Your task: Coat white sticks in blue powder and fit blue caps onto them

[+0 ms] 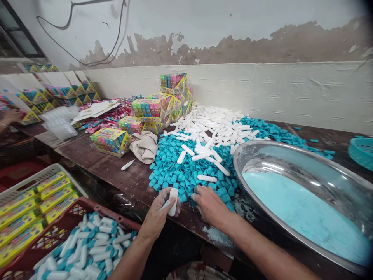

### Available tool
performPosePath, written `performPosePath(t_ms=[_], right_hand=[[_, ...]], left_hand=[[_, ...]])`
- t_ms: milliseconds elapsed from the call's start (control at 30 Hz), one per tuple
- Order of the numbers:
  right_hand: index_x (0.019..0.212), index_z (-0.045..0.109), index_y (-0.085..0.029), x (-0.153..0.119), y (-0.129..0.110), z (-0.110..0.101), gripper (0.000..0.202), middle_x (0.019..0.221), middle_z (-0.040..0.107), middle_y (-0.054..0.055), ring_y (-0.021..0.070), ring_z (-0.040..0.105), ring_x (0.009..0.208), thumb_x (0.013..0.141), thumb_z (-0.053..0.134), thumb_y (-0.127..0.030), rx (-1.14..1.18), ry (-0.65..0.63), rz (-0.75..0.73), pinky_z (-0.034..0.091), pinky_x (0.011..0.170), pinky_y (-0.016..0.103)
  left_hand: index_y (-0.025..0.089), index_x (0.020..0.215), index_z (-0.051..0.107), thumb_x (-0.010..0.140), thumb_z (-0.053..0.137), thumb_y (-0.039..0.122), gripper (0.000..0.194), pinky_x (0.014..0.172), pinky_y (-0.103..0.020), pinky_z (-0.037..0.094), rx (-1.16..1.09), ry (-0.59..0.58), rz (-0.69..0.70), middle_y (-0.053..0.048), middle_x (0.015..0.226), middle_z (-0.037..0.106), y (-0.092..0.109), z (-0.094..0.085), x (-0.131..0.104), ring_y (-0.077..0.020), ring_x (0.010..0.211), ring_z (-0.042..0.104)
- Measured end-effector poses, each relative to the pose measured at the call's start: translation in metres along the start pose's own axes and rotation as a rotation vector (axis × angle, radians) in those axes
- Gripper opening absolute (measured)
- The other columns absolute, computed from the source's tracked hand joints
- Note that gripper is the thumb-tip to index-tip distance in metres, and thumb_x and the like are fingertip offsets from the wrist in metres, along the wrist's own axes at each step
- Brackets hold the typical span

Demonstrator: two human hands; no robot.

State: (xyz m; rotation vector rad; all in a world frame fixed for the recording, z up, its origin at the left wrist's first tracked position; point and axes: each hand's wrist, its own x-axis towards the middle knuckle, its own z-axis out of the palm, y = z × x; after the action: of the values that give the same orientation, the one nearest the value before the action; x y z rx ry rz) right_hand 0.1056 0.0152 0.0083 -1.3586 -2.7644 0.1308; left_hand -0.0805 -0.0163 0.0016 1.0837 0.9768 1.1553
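My left hand (159, 208) is closed around a white plastic tube (173, 208) held upright above the table's front edge. Part of a second white piece shows between its fingers. At the near edge of a heap of teal plastic caps (175, 159), my right hand (211, 206) has its fingers curled together; what they pinch is hidden. More white tubes (206, 124) are piled behind the caps, and several lie on top of them. Below my left forearm, a dark red crate (116, 214) holds white tubes with teal caps fitted.
To the right stands a large metal basin (241, 171) of pale blue powder. A beige cloth (145, 147) and display boxes (110, 140) of colourful tubes are at left-centre. A white crate (78, 186) holds yellow boxes. Another person's hand (11, 116) shows at far left.
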Motion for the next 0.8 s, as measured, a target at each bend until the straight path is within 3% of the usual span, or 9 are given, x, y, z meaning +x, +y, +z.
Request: performPosePath(t_ms=[133,267,400,533,633,800], right_hand=[[0.1,0.058,-0.02,-0.001,0.01,-0.008,0.024,0.097,0.05,0.007,0.0219,0.045,0.092,0.077,0.054,-0.016,0.056,0.013,0.068,0.033,0.078,0.035],[0.096,0.06,-0.021,0.013,-0.006,-0.011,0.017,0.095,0.05,0.007,0.0205,0.045,0.09,0.082,0.051,-0.023,0.072,0.025,-0.039,0.033,0.076,0.033],[0.086,0.058,-0.016,0.027,-0.02,0.003,0.018,0.093,0.051,0.008,0.0201,0.045,0.087,0.083,0.041,-0.01,-0.027,0.056,-0.159,0.034,0.077,0.035],[0.084,0.056,-0.014,0.025,-0.015,0.013,0.019,0.09,0.054,0.009,0.0199,0.047,0.084,0.081,0.039,-0.006,0.004,0.116,-0.104,0.037,0.076,0.034],[0.087,0.056,-0.014,0.019,-0.009,0.01,0.015,0.088,0.055,0.007,0.0178,0.05,0.082,0.079,0.044,-0.009,0.232,0.175,-0.003,0.039,0.074,0.03],[0.078,0.056,-0.018,0.002,-0.001,-0.001,0.01,0.069,0.057,-0.002,0.0123,0.052,0.064,0.07,0.054,-0.013,0.767,0.242,0.237,0.042,0.062,0.024]], left_hand=[[0.016,0.089,0.048,0.083,0.049,0.033,0.019,0.052,-0.022,0.039,0.001,0.043,0.019,0.001,0.067,0.053,-0.004,-0.008,0.0,-0.0095,0.056,0.049],[0.018,0.091,0.047,0.082,0.05,0.033,0.018,0.053,-0.022,0.041,-0.016,0.073,-0.01,0.001,0.07,0.055,-0.006,-0.013,0.003,-0.0104,0.058,0.051],[0.018,0.092,0.046,0.082,0.05,0.033,0.018,0.054,-0.022,0.041,-0.018,0.071,-0.011,0.002,0.07,0.055,-0.004,-0.016,0.002,-0.0111,0.059,0.052],[0.017,0.091,0.047,0.081,0.051,0.036,0.021,0.052,-0.022,0.04,-0.022,0.079,-0.018,0.0,0.072,0.056,-0.004,-0.014,-0.002,-0.0109,0.058,0.051],[0.016,0.092,0.047,0.082,0.05,0.036,0.023,0.053,-0.022,0.04,-0.013,0.04,-0.026,-0.001,0.072,0.055,-0.004,-0.007,-0.004,-0.0112,0.058,0.05],[0.015,0.089,0.049,0.083,0.048,0.037,0.023,0.056,-0.022,0.039,0.053,-0.133,-0.052,-0.001,0.07,0.053,-0.001,0.007,-0.005,-0.0106,0.059,0.048]])
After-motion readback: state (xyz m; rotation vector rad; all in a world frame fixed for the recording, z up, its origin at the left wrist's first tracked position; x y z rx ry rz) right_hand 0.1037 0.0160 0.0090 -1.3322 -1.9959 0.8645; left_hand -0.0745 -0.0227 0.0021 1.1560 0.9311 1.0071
